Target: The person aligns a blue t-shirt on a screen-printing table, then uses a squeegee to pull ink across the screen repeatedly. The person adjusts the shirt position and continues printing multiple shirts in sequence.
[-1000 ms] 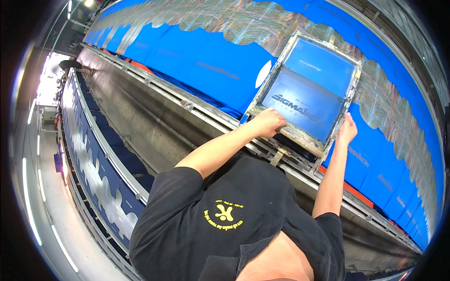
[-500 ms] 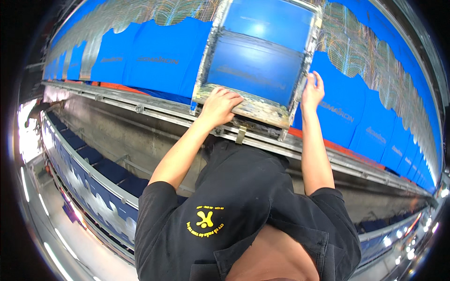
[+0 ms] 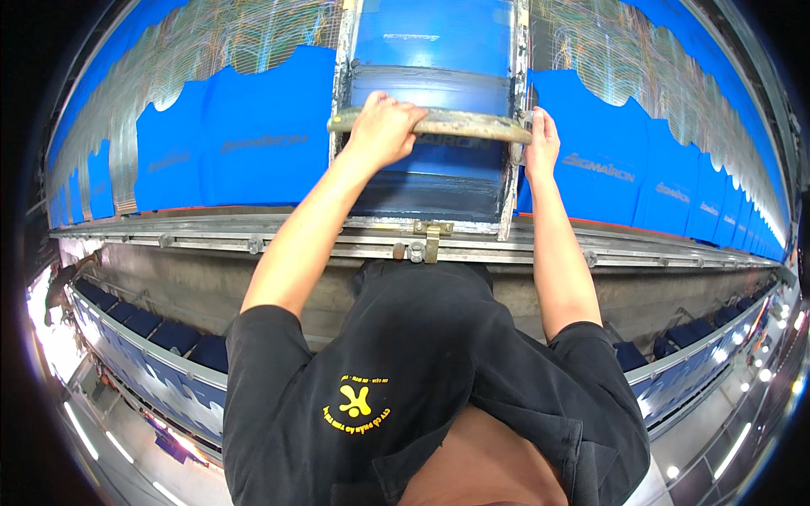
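Both arms stretched forward, left hand (image 3: 384,126) in a closed overhand grip, right hand (image 3: 540,143) clasped upright

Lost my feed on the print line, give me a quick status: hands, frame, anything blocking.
Left hand shut over worn wooden bar of blue-meshed screen frame. Right hand grips frame's right corner. Frame lies over blue shirts. Nothing blocking.
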`<state>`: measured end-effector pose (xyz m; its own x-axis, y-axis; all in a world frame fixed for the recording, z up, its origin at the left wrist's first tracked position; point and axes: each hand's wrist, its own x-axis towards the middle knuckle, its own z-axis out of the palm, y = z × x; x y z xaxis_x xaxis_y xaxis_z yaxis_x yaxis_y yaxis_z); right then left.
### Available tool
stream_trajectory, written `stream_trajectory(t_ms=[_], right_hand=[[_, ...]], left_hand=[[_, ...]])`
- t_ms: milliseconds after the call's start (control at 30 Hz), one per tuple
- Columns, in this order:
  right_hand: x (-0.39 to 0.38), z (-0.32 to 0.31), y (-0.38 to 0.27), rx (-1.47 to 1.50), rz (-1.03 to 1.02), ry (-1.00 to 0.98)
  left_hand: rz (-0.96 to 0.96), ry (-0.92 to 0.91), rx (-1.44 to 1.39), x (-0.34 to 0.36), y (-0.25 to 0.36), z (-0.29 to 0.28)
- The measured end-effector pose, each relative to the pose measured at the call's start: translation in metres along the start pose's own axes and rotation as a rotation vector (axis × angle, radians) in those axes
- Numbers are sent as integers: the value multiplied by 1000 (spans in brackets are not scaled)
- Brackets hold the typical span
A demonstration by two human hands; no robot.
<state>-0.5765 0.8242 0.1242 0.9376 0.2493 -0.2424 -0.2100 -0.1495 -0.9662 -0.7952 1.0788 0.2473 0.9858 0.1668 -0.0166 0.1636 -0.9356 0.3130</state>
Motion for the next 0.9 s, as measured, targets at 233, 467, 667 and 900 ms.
stream_trajectory(t_ms=[233, 467, 667, 900], right_hand=[[3, -1, 6, -91, -44, 17], [-8, 5, -11, -90, 9, -5], [-1, -4, 0, -176, -40, -5], [5, 0, 14, -99, -92, -57]], left_hand=[[-51, 133, -20, 7, -14, 47], [-241, -163, -94, 58, -22, -3], [-192, 104, -43, -32, 16, 55], [-98, 118, -74, -147, 79, 76]])
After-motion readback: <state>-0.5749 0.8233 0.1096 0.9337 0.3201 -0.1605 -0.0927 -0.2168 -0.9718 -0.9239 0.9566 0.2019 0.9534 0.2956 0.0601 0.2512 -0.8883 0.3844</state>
